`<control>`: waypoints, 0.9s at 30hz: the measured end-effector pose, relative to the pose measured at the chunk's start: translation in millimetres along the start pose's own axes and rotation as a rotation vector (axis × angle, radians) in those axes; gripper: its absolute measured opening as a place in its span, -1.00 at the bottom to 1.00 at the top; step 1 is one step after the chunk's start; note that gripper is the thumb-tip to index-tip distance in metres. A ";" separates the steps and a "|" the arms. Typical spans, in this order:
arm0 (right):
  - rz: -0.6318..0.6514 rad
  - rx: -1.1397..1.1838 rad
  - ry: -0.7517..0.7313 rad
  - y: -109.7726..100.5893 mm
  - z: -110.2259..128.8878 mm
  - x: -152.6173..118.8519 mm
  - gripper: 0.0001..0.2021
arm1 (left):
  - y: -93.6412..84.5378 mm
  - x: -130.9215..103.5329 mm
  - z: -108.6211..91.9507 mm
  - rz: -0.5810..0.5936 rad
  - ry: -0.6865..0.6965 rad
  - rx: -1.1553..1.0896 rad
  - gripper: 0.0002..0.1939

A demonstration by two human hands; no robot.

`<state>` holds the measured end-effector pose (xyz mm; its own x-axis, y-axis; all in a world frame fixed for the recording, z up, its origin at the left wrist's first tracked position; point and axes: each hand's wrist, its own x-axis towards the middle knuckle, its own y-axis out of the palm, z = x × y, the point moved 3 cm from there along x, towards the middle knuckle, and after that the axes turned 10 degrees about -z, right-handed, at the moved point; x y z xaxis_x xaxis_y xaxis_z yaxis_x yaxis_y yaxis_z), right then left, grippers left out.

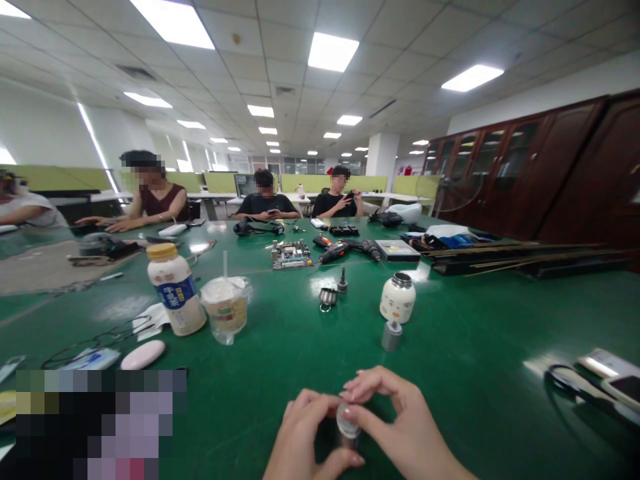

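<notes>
Close to me over the green table, my left hand [303,437] is closed around the lower body of a small cylindrical container with a clear, whitish top [347,421]. My right hand [403,420] curls over it from the other side, thumb and fingers on the clear top. Fingers cover much of its grey body. Beyond the hands stands a grey cylindrical cap [392,335], just in front of a cream bottle [398,298] with a printed pattern and an uncovered metal mouth. Farther left sit a small metal cup-like part with a ring [328,298] and a dark upright fitting [343,281].
On the left are a milk bottle [176,290], a bagged drink cup with straw [225,307] and a pink mouse [143,355]. A circuit board [292,255] and power drills [345,249] lie farther back. Phones [613,373] and cables are at right; several people sit behind.
</notes>
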<state>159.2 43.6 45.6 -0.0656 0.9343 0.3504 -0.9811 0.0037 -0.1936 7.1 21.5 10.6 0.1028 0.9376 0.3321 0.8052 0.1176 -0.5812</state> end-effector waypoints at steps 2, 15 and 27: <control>0.009 0.015 0.003 2.0 0.2 -0.6 -0.89 | -0.3 0.0 -0.6 0.001 0.004 0.003 -0.61; 0.082 -0.001 0.081 -0.5 6.7 0.2 -0.84 | -0.4 0.5 -3.6 0.034 -0.037 -0.003 -0.57; -0.034 -0.108 0.019 -8.1 0.6 2.8 -0.81 | -1.5 -0.4 -3.6 0.010 -0.006 0.012 -0.66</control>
<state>166.9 46.0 48.7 -0.0282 0.9396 0.3411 -0.9572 0.0729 -0.2801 7.9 19.8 14.0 0.1077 0.9407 0.3218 0.7972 0.1117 -0.5932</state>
